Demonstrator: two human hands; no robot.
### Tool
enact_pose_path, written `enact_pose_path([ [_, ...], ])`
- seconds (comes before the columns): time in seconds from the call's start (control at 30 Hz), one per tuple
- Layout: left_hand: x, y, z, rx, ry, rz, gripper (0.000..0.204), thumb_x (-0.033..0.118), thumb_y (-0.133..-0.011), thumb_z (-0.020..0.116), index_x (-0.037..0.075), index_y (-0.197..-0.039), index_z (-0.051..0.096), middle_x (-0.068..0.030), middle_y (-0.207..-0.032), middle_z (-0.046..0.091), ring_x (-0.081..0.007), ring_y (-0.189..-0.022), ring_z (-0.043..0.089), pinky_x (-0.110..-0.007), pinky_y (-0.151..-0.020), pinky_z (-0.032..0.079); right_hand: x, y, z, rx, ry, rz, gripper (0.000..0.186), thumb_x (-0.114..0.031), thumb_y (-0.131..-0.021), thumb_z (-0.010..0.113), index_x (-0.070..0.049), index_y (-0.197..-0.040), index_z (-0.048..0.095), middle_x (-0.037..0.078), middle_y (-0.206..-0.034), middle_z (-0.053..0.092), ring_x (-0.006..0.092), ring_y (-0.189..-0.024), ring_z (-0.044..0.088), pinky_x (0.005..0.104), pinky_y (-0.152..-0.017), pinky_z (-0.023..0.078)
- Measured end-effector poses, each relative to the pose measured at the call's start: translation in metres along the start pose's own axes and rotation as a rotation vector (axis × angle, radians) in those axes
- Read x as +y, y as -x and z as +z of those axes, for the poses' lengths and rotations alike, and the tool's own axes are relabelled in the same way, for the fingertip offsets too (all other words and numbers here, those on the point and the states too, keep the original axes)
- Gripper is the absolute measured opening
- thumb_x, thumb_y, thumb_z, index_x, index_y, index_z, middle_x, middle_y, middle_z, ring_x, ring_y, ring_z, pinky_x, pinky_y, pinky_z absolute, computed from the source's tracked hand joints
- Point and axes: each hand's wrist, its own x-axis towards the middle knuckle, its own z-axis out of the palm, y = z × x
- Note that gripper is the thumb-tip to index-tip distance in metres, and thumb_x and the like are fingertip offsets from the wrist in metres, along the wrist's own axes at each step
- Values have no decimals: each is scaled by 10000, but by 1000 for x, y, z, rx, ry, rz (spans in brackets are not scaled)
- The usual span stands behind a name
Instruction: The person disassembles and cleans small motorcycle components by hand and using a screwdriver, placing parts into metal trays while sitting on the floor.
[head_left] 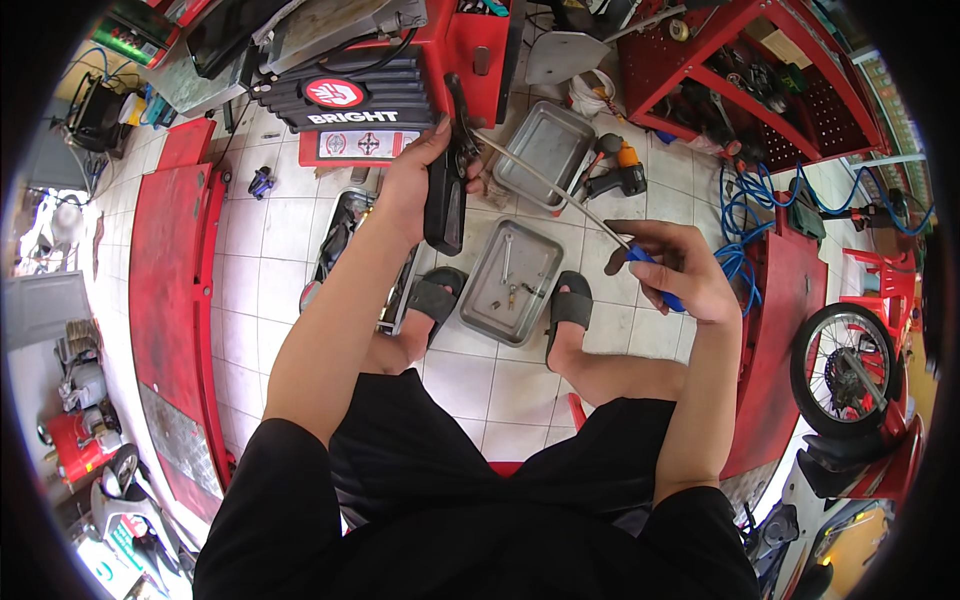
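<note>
Two bare hands work above a tiled workshop floor. The left hand [415, 185] is closed around a black handlebar grip assembly [446, 200] with its lever, held upright over the sandalled feet. The right hand [672, 268] grips the blue handle of a long screwdriver [560, 195], whose shaft slants far-left until its tip meets the assembly. Below, between the feet, lies a steel parts tray [512, 285] holding small fittings; a second tray [545, 155] sits farther off. A black case [345, 100] bearing a round red-and-white label stands far-left. What the tip engages is hidden behind the fingers.
</note>
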Motion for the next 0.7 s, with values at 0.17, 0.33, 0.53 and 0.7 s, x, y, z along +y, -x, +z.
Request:
enact_pose_path([
  [0.17,-3,0,0,-57,-358,73,343,263,-1018,505,4,-1238,554,-79,-982,624,-159,-779,542,-302,-669,455,16,-17,3,111,-161,-158,424,-76,-887,646,75,-1271,547,85,-863,638,91,-568,516,237,-465,409],
  [0.33,-12,2,5,-71,-533,70,432,281,-1005,540,-20,-1313,511,-57,-966,605,-130,-796,552,-265,-677,457,20,-33,18,244,-210,-204,356,-149,-902,653,49,-1180,553,70,-869,598,89,-560,504,222,-491,405],
  [0.53,-32,6,8,-246,-627,-21,610,462,-1004,484,-21,-1375,462,-75,-997,632,-133,-759,573,-281,-714,477,16,-51,59,449,-165,-67,373,-285,-885,732,25,-1060,620,-21,-629,532,57,-465,465,242,-426,381],
  [0.7,-48,19,32,-239,-656,0,543,488,-1023,439,42,-1305,567,4,-905,605,-83,-823,540,-243,-764,445,9,-53,74,490,38,-97,389,-294,-862,757,21,-1072,668,19,-667,611,72,-541,540,258,-506,448],
])
